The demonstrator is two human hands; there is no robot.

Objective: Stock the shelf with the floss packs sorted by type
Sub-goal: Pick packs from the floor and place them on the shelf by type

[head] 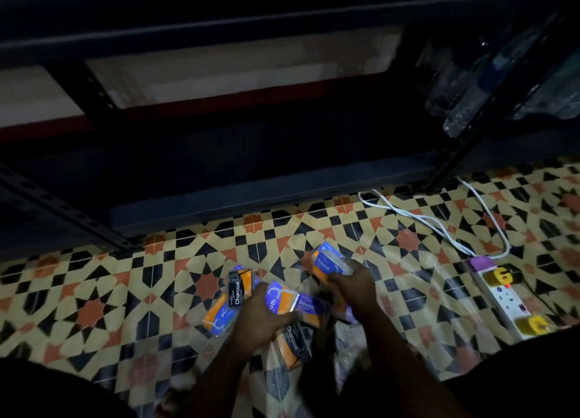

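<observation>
Sorting is under way, I'd say, down on the tiled floor [94, 292] in the lower middle of the frame. The left hand [260, 323] grips a blue-and-orange pack marked "Smooth" [281, 298]; the right hand [354, 287] is clamped on a "Round" pack [328, 259]. Black "Charcoal" packs [240, 287] lie beside them. Next, like must join like before reaching the dark, bare-looking shelf [251, 185] above.

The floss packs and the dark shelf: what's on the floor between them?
In the head view, only bare patterned floor lies between the floss packs and the shelf's bottom edge. The white cable runs off to the right.
</observation>
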